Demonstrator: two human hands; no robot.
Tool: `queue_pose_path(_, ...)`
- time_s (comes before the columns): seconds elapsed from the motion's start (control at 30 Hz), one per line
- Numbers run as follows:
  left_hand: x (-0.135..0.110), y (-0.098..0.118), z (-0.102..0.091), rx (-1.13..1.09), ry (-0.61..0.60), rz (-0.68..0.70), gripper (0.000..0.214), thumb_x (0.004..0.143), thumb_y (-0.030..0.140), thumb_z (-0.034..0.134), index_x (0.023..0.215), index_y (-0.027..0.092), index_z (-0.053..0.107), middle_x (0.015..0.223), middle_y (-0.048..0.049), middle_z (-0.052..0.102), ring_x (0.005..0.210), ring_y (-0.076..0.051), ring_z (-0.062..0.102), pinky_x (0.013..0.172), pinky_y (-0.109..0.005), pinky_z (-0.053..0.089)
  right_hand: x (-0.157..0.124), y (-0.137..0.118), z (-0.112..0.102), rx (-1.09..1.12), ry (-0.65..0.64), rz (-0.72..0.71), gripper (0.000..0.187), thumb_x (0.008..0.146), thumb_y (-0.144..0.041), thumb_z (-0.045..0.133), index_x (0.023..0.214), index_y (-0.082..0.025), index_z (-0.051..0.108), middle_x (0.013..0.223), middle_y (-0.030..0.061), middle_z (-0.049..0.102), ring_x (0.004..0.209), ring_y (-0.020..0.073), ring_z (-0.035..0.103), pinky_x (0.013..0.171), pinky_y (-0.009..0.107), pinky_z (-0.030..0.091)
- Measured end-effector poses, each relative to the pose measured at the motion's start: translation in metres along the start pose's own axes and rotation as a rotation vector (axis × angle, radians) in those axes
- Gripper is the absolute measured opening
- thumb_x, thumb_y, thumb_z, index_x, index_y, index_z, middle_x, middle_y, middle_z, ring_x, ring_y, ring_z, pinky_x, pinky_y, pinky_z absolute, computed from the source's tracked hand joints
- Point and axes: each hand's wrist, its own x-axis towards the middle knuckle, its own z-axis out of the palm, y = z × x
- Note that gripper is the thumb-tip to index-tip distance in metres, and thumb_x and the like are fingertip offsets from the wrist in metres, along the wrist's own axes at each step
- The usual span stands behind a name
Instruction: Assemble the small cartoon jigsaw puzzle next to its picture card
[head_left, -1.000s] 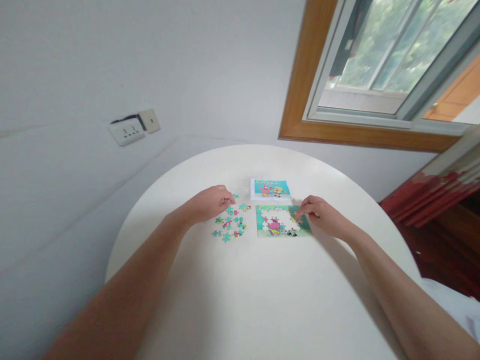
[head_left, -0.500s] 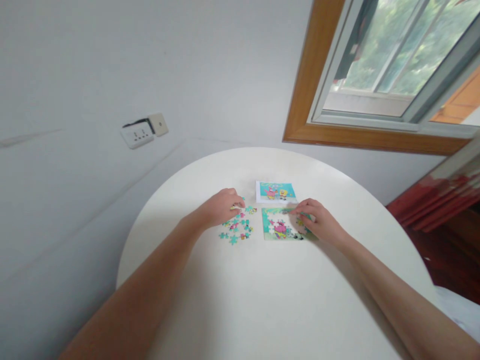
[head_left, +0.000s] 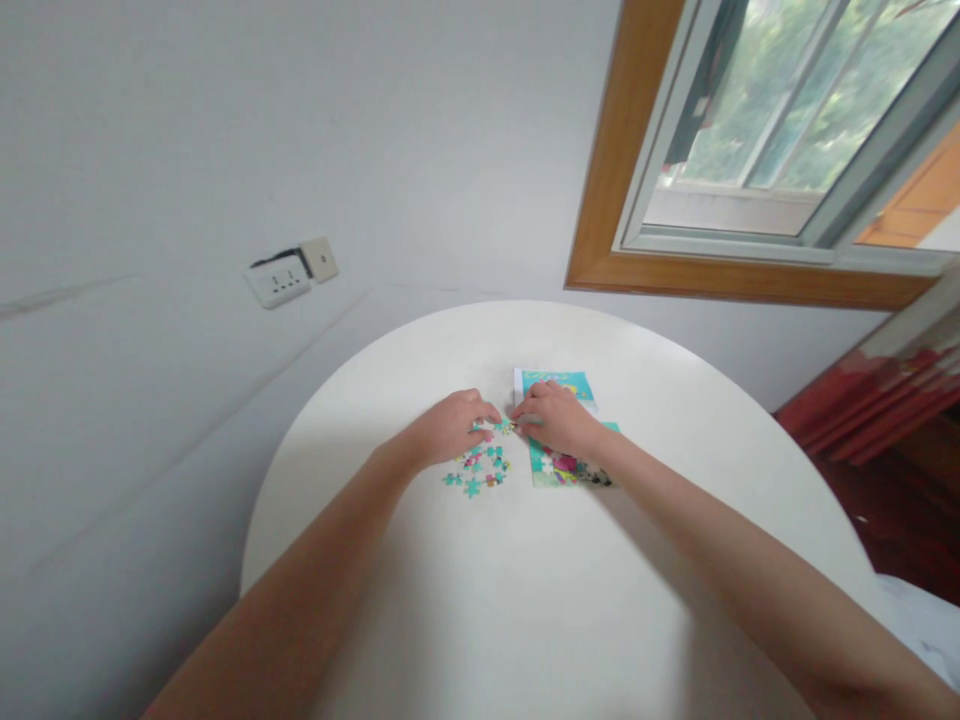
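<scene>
Loose jigsaw puzzle pieces [head_left: 472,488], mostly turquoise with some pink and yellow, lie in a cluster on the white table. Over the cluster's upper part is my left hand [head_left: 450,428], its thumb and forefinger curved and apart with nothing visible between them. My right hand [head_left: 559,418] reaches across the partly filled puzzle board [head_left: 544,478], covering much of it. Its fingertips close at the edge of a small puzzle piece [head_left: 507,427] to the right of the cluster. Behind the board lies a cartoon picture card [head_left: 577,382], partly hidden by the right hand.
The round white table [head_left: 480,600] stands close to a pale wall with a socket [head_left: 279,281]. A wood-framed window [head_left: 750,272] is at the upper right, and a red patterned curtain [head_left: 870,420] hangs beyond the table's right side.
My right hand has moved left from the board's upper right to the loose pieces, now near my left hand. My left hand has shifted slightly right, its fingers opening a little.
</scene>
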Motion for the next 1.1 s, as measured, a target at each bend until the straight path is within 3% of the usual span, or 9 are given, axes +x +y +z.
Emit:
queue_pose_path(0.2, -0.008, -0.022, -0.019, 0.019, 0.156, -0.097, 0.03, 0.085, 0.017, 0.045, 0.102, 0.018, 0.07, 0.09, -0.007, 0.061, 0.085, -0.019, 0.057, 0.084, -0.033, 0.046, 0.007, 0.005, -0.002, 0.037, -0.039, 0.027, 0.018, 0.079, -0.027, 0.068, 0.096, -0.028, 0.075, 0.1, 0.0071, 0.063, 0.098, 0.0226, 0.054, 0.087, 0.032, 0.037)
queue_pose_path(0.37, -0.016, -0.032, -0.026, 0.074, 0.076, -0.162, 0.03, 0.078, 0.017, 0.048, 0.094, 0.018, 0.073, 0.087, -0.0072, 0.062, 0.084, -0.019, 0.059, 0.082, -0.032, 0.047, 0.009, 0.006, -0.001, 0.071, -0.038, 0.024, 0.015, 0.079, -0.024, 0.068, 0.09, -0.027, 0.076, 0.096, 0.0064, 0.065, 0.096, 0.0215, 0.056, 0.087, 0.031, 0.038)
queue_pose_path(0.57, -0.019, -0.026, -0.03, 0.008, -0.035, -0.222, 0.027, 0.074, 0.021, 0.051, 0.088, 0.019, 0.073, 0.086, -0.0049, 0.066, 0.079, -0.017, 0.061, 0.075, -0.027, 0.048, 0.009, 0.007, -0.001, 0.1, -0.03, 0.05, 0.012, 0.076, -0.024, 0.07, 0.087, -0.025, 0.077, 0.094, 0.0054, 0.067, 0.094, 0.0208, 0.058, 0.086, 0.03, 0.039)
queue_pose_path(0.77, -0.019, -0.028, -0.029, 0.092, 0.006, -0.298, 0.029, 0.076, 0.021, 0.047, 0.088, 0.019, 0.073, 0.089, -0.0064, 0.068, 0.078, -0.018, 0.061, 0.073, -0.027, 0.047, 0.013, 0.007, -0.003, 0.156, -0.009, 0.023, 0.014, 0.078, -0.025, 0.068, 0.09, -0.022, 0.076, 0.091, 0.0056, 0.069, 0.088, 0.0185, 0.059, 0.083, 0.029, 0.04)
queue_pose_path(0.93, -0.019, -0.031, -0.025, 0.124, 0.014, -0.329, 0.027, 0.078, 0.023, 0.046, 0.086, 0.02, 0.072, 0.087, -0.0057, 0.068, 0.079, -0.018, 0.062, 0.073, -0.027, 0.047, 0.032, -0.013, 0.006, 0.176, 0.05, -0.058, 0.019, 0.083, -0.018, 0.061, 0.094, -0.019, 0.075, 0.091, 0.0064, 0.07, 0.089, 0.0173, 0.059, 0.085, 0.027, 0.04)
queue_pose_path(1.1, -0.019, -0.034, -0.021, 0.151, 0.005, -0.348, 0.027, 0.08, 0.024, 0.045, 0.087, 0.021, 0.071, 0.09, -0.0055, 0.069, 0.082, -0.018, 0.063, 0.076, -0.027, 0.047, 0.05, -0.033, 0.016, 0.08, 0.005, -0.094, 0.024, 0.086, -0.032, 0.06, 0.104, -0.023, 0.074, 0.097, 0.0095, 0.068, 0.097, 0.0217, 0.057, 0.088, 0.031, 0.04)
